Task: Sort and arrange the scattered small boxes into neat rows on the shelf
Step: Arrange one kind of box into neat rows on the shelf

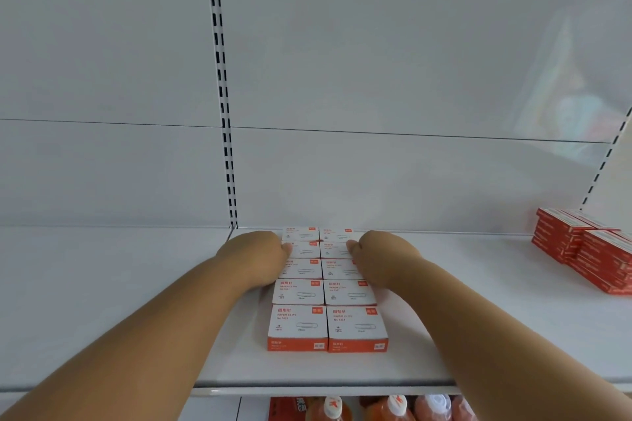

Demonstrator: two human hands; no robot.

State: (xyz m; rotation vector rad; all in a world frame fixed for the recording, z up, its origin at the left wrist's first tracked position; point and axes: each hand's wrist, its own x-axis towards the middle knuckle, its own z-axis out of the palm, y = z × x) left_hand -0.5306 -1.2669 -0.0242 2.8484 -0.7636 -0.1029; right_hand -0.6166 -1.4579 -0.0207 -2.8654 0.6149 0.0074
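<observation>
Several white and orange paper clip boxes point(327, 290) lie flat in two straight columns on the white shelf point(136, 301), running from near the front edge to the back panel. My left hand point(254, 255) rests against the left side of the left column, its thumb on the second box from the back. On the opposite side, my right hand point(383, 258) lies against the right column, thumb on the matching box. Both hands flank the rows, with the fingers hidden behind the hands.
A stack of red boxes point(584, 249) stands at the right end of the shelf by the back panel. Bottles with white caps point(396, 407) show on the shelf below. A slotted upright point(224, 113) runs up the back panel.
</observation>
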